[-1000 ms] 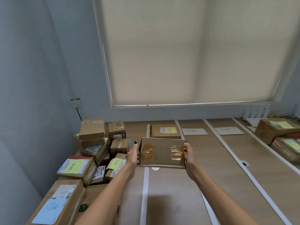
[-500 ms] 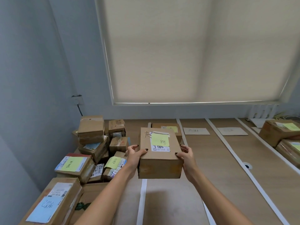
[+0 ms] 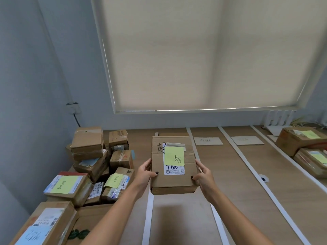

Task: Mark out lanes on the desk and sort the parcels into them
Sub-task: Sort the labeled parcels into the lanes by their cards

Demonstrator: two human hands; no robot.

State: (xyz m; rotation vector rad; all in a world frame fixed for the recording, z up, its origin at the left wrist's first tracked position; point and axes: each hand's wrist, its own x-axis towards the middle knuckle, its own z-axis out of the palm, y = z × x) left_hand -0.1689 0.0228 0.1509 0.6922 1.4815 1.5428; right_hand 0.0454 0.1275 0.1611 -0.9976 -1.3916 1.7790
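A: Left hand (image 3: 145,172)?
B: Gripping the left side of the cardboard parcel (image 3: 174,167), thumb curled over the top face, other fingers hidden under the edge.

A: And the right hand (image 3: 203,175)?
B: Holding the right side of the same parcel in the same way, thumb on top near the front corner.

A: Parcel itself?
B: Held between both hands, above the desk (image 3: 238,183), top face turned up toward the camera. Carrying a yellow sticky note (image 3: 174,156) with handwriting, and below that a white shipping label (image 3: 174,170) with large digits.

A: Under the hands?
B: Two white tape strips (image 3: 148,213) running away from the body, marking one lane; shadow of the parcel between them.

A: Beyond the fingertips?
B: Another brown box (image 3: 173,134), mostly hidden behind the held parcel.

A: To the left of the left hand?
B: A heap of cardboard parcels (image 3: 92,156), stacked unevenly against the wall, some with yellow notes.

A: To the right of the right hand?
B: More tape lines, two paper lane cards (image 3: 208,141) lying flat at the far end of the lanes, and well apart at the far right two sorted boxes (image 3: 300,144) with yellow notes.
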